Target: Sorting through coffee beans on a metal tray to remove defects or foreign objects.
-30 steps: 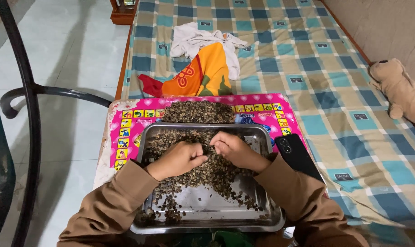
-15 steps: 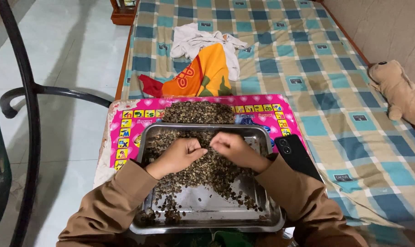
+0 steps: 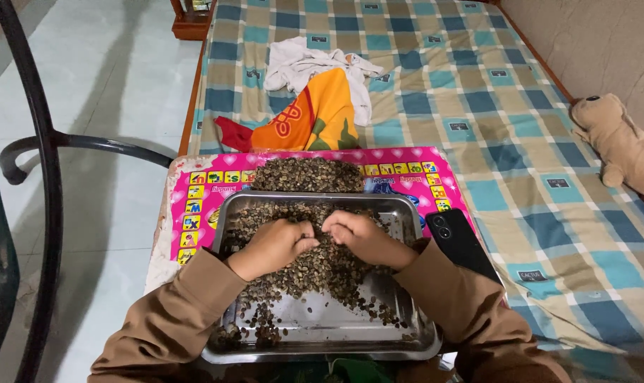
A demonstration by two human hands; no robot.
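A rectangular steel tray (image 3: 407, 340) lies in front of me, partly covered with small dark seeds (image 3: 315, 273). My left hand (image 3: 276, 245) and my right hand (image 3: 361, 237) rest side by side in the seeds at the tray's middle, fingers curled and knuckles up. What the fingertips hold is hidden. A second heap of the same seeds (image 3: 308, 174) lies just beyond the tray on a pink picture mat (image 3: 198, 195). Brown sleeves cover both arms.
A black phone (image 3: 460, 241) lies right of the tray. Crumpled orange and white cloths (image 3: 315, 92) sit further back on the checked bedsheet. A tan soft toy (image 3: 620, 145) lies at the right. A black metal frame (image 3: 45, 163) stands at the left, over tiled floor.
Both hands have shifted only slightly among the seeds, the fingertips coming closer together. The tray and the seed heap stay where they were.
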